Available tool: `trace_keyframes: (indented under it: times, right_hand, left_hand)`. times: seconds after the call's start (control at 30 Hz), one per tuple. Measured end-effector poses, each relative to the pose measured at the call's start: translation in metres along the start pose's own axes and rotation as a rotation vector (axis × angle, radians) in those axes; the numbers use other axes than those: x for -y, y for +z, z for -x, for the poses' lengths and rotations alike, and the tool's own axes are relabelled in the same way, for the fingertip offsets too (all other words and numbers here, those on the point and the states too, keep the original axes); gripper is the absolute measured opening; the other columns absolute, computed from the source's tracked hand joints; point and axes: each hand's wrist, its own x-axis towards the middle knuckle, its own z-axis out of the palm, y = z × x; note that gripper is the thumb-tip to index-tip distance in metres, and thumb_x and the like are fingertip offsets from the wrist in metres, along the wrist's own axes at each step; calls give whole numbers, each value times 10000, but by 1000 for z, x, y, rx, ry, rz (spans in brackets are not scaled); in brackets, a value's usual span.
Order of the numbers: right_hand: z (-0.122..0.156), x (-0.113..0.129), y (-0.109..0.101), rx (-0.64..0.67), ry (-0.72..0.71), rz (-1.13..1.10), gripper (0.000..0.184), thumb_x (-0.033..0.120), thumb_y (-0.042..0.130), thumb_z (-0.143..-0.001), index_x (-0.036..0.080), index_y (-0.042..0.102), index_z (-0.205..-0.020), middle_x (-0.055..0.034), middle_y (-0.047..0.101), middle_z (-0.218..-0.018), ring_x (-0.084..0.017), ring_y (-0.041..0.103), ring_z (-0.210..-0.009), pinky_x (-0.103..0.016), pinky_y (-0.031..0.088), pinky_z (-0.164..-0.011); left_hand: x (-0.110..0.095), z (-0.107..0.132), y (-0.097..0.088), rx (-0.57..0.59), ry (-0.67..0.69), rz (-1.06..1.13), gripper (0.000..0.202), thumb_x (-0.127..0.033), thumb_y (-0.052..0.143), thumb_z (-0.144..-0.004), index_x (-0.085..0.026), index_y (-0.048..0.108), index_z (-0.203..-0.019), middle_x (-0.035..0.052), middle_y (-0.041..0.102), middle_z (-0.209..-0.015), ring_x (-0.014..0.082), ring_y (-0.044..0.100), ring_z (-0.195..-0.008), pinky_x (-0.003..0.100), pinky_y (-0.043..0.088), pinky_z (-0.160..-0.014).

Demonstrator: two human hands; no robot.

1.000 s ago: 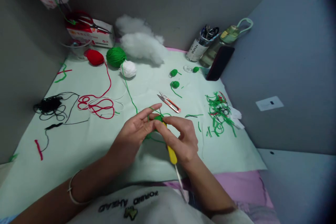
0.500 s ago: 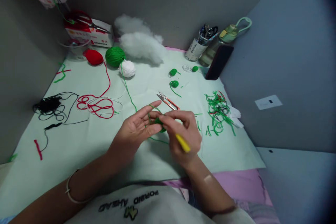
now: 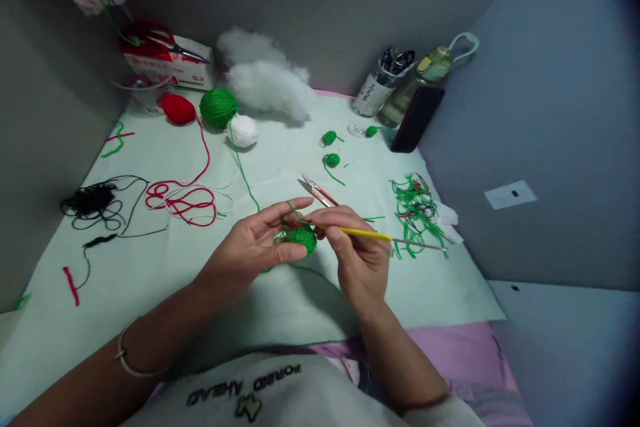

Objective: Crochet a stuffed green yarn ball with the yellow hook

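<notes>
My left hand (image 3: 253, 247) pinches a small green crocheted piece (image 3: 301, 238) between thumb and fingers, with green yarn looped over the index finger. My right hand (image 3: 357, 253) grips a yellow-handled crochet hook (image 3: 373, 235), which lies almost level and points left into the green piece. The working yarn runs back across the mat to a green yarn ball (image 3: 219, 107).
On the pale green mat (image 3: 150, 267) lie thread snips (image 3: 320, 192), small green crocheted bits (image 3: 332, 160), green yarn scraps (image 3: 417, 213), red yarn (image 3: 183, 200), black yarn (image 3: 93, 200), red and white balls, and white stuffing (image 3: 267, 83). A pen cup, bottle and phone stand at the back right.
My right hand has turned the hook from pointing down toward me to lying level with its handle out to the right. The green piece now shows more fully in my left fingers.
</notes>
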Motion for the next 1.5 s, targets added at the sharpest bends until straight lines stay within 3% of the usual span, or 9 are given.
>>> trace_keyframes:
  times: [0.23,0.43,0.57,0.73,0.9,1.1,1.3,1.37,1.5]
  right_hand:
    - [-7,-1,-7,42,298,-343,189,366,666,-1020,258,803,-948,-6,786,-885,-115,693,-725,-257,573,-696]
    - [-13,5,-12,138,289,-320,230,369,594,-1058,236,753,-960,-12,777,-846,-127,718,-740,-266,601,-723]
    - [-7,9,-17,171,98,-39,199,271,551,-1074,233,741,-1026,-28,764,-946,-137,729,-784,-298,616,-743]
    - [-3,5,-15,264,-446,528,225,167,544,-1052,218,688,-1217,-75,795,-1018,-193,759,-910,-341,633,-779]
    - [2,-3,-5,175,-721,914,293,76,680,-952,232,746,-1192,-94,807,-1074,-208,766,-951,-332,648,-812]
    - [0,0,-7,10,-310,284,246,168,598,-1025,276,777,-1154,-49,797,-974,-191,745,-856,-370,637,-756]
    - [-8,4,-9,-73,207,-197,209,348,651,-1011,229,785,-903,-18,734,-777,-130,640,-574,-287,576,-546]
    - [-4,0,-5,-34,159,-137,192,326,630,-1025,250,790,-950,-18,742,-809,-134,660,-620,-290,584,-579]
    - [8,-11,2,-7,-332,416,272,166,681,-978,338,798,-1152,-41,769,-1010,-193,730,-926,-358,613,-787]
  left_hand:
    - [-3,5,-3,-34,8,-220,630,-256,959,-727,-338,756,-1318,17,682,-1049,217,700,-1079,328,507,-955]
    - [-5,5,-5,-34,49,-361,554,-271,946,-741,-366,787,-1263,24,670,-1176,195,683,-1073,309,512,-950]
    - [-5,2,-5,-35,50,-345,555,-264,949,-733,-346,789,-1258,15,667,-1120,182,694,-1028,292,528,-923]
    - [4,1,-1,-128,60,-233,574,-261,930,-753,-257,758,-1300,-6,662,-959,138,666,-907,240,527,-835]
    - [11,2,10,-171,53,3,480,-330,844,-861,-227,741,-1318,18,719,-1007,150,666,-966,246,528,-895]
    - [0,0,-1,-25,-109,130,466,-332,856,-819,-209,786,-1264,71,751,-1061,182,668,-957,286,530,-883]
    - [-3,0,-4,-71,46,-77,580,-256,900,-758,-231,763,-1321,23,661,-952,121,585,-803,216,455,-645]
    - [1,0,2,-103,99,-82,633,-217,905,-749,-242,734,-1358,22,672,-1001,132,621,-867,223,501,-716]
    - [8,0,9,-111,53,-4,629,-207,892,-767,-240,714,-1370,21,714,-1013,166,670,-1002,280,535,-937]
